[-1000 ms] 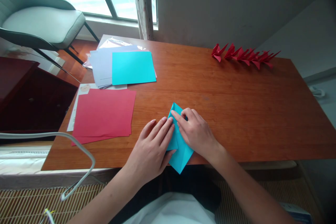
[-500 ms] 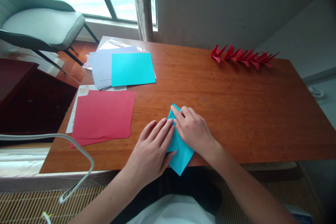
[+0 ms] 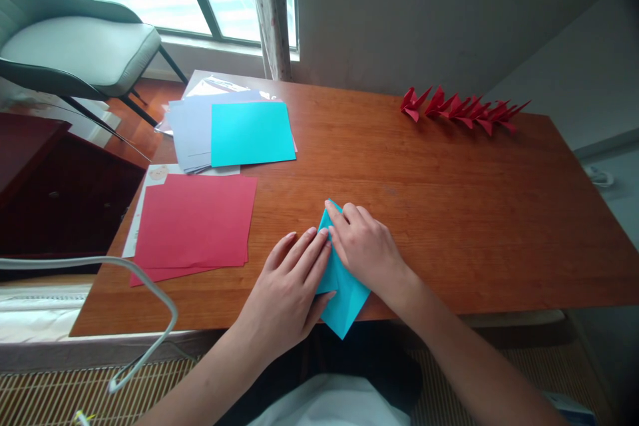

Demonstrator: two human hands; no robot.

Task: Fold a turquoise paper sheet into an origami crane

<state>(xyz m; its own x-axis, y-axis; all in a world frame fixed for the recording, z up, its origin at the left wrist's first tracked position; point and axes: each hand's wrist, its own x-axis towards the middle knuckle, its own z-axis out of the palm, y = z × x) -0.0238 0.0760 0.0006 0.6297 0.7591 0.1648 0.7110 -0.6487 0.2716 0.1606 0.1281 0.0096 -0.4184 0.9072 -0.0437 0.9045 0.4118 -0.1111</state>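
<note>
A folded turquoise paper (image 3: 346, 299) lies at the table's front edge, its lower point sticking out past the edge. My left hand (image 3: 292, 279) rests on its left side, fingers extended and pressed down, thumb over a folded flap. On the upper right part lies my right hand (image 3: 367, 243), its index finger stretched to the top corner and its other fingers curled. Part of the paper is hidden under both hands.
Red sheets (image 3: 197, 221) lie at the left of the wooden table (image 3: 449, 213). Behind them are a turquoise sheet (image 3: 252, 134) and pale sheets (image 3: 188, 130). Several red folded paper figures (image 3: 464, 110) stand in a row at the back right. A white cable (image 3: 167, 299) curves at the lower left.
The hands and the folded paper keep nearly the same pose. The whole view has shifted very slightly.
</note>
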